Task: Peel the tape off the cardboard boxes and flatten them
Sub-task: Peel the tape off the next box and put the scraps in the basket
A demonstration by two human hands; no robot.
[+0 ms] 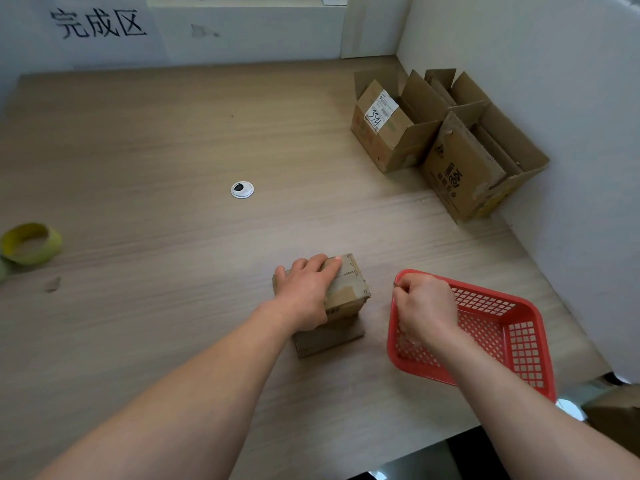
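Two hands are working apart near the front edge of the bench [138, 150]. At the left edge a tape roll [31, 243] is lying idle, well away from the job.

Right of the middle, the left hand [308, 292] is pressing down with straight fingers on the small box [346, 306], which is standing upright with tape [349, 287] still crossing its top. The box looks light, so an off-centre push is likely to be tipping or sliding it toward the red basket [512, 327].

Just beside the box, the right hand [424, 306] is hovering over the basket's near left rim with fingers curled together. Whether they are pinching a peeled scrap is too small to tell. If they are, the sticky strip may be clinging to the fingers rather than dropping in, and shaking it loose could be nudging the basket, whose near corner is sitting close to the front edge.

In the far right corner, two open boxes [450, 140] are waiting against the wall. Tape pulled too fast is liable to be tearing into slivers or ripping the cardboard.
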